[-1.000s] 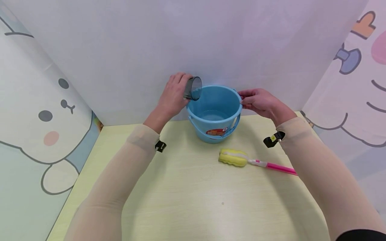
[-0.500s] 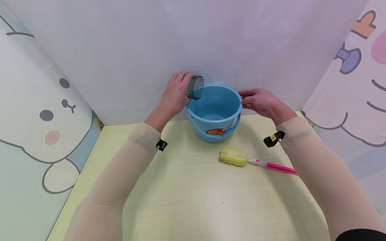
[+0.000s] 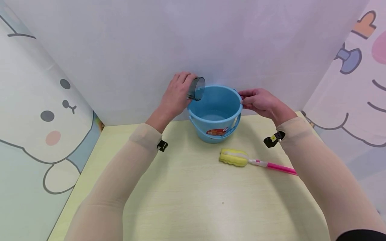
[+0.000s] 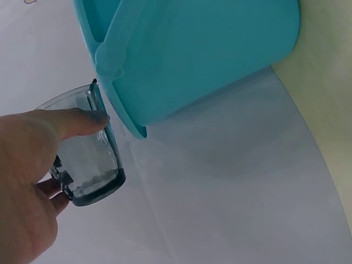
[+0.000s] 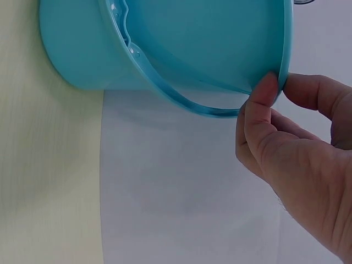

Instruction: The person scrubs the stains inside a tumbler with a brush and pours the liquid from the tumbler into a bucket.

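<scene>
A blue bucket [image 3: 211, 130] stands upright at the back of the table, a shallow layer of what looks like water at its bottom. My left hand [image 3: 177, 93] grips a smoky see-through cup [image 3: 196, 89], tilted with its mouth toward the bucket, over the left rim. In the left wrist view, the thumb lies along the cup [image 4: 93, 154] and fingers wrap its far side. My right hand [image 3: 260, 102] pinches the bucket's right rim; the right wrist view shows thumb and fingers on either side of that rim [image 5: 286, 44], near the hanging handle [image 5: 181, 102].
A sponge brush [image 3: 233, 157] with a yellow head and pink handle lies on the table [image 3: 193, 201] in front of the bucket, partly behind the right sleeve. A pale wall [image 3: 135, 50] rises right behind the bucket. Cartoon-printed panels [image 3: 36, 100] flank both sides.
My left hand and the cup have shifted slightly to the right, farther over the bucket's rim. The right hand, the bucket and the brush have stayed in place.
</scene>
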Demonstrator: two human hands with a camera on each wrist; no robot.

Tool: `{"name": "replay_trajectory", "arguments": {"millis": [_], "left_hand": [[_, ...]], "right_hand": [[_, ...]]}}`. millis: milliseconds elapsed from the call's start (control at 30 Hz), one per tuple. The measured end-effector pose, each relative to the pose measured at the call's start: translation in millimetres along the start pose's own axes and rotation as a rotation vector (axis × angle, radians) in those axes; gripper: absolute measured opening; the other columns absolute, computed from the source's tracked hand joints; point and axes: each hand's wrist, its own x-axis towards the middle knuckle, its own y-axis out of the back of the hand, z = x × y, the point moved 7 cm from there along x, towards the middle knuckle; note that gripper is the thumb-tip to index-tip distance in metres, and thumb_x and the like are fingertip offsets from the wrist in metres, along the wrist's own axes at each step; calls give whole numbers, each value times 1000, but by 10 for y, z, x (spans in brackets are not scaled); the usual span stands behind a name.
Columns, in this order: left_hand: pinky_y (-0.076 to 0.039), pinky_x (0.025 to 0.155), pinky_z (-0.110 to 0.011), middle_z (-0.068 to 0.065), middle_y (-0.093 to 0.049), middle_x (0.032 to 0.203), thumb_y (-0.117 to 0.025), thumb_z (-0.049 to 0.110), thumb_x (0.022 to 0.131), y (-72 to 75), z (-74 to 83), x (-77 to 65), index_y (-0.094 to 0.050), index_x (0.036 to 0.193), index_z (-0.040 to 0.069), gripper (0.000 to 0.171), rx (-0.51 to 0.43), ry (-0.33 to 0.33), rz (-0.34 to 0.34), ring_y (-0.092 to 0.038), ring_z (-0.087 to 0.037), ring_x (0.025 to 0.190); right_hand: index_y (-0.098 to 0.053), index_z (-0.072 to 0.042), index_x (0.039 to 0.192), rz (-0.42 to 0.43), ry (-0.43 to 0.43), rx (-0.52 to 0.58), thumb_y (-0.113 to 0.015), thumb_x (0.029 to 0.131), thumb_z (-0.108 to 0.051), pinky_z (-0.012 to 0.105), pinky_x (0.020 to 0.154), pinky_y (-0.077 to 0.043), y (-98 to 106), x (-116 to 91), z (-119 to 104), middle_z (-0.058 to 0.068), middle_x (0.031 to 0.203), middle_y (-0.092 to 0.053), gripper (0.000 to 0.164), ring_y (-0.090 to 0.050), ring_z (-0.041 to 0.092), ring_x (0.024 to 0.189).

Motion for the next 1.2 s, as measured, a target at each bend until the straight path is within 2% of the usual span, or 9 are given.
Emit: {"name": "replay_trajectory", "arguments": {"millis": [633, 867, 1000, 1200], "left_hand": [[-36, 122, -46, -17, -50, 152, -85, 8, 91, -3, 86, 7, -51, 150, 6, 68, 56, -62, 17, -40, -37, 142], [-37, 121, -45, -16, -52, 148, -75, 5, 98, -19, 164, 14, -53, 149, 6, 56, 116, -117, 35, -43, -37, 140], [-38, 121, -45, -16, -53, 146, -70, 3, 102, -25, 227, 14, -53, 149, 7, 51, 161, -154, 42, -44, -36, 139], [-36, 122, -47, -17, -52, 147, -73, 6, 100, -57, 320, 8, -52, 151, 7, 55, 255, -201, 13, -42, -37, 141]], "right_hand": [[-38, -1, 163, -8, 1, 4, -55, 110, -3, 28, 97, -59, -18, 16, 5, 21, 156, -46, 56, -54, 38, 133], [-39, -1, 163, 2, -2, -11, -56, 109, -3, 33, 103, -57, -7, 14, 11, 22, 156, -46, 56, -56, 38, 131], [-39, -1, 162, 1, 0, -7, -56, 110, -3, 30, 100, -58, 2, 17, 12, 22, 156, -46, 55, -55, 38, 132], [-38, 0, 163, -4, 2, -3, -57, 109, -4, 31, 102, -57, 16, 16, 23, 20, 156, -46, 57, -58, 33, 127]]}}
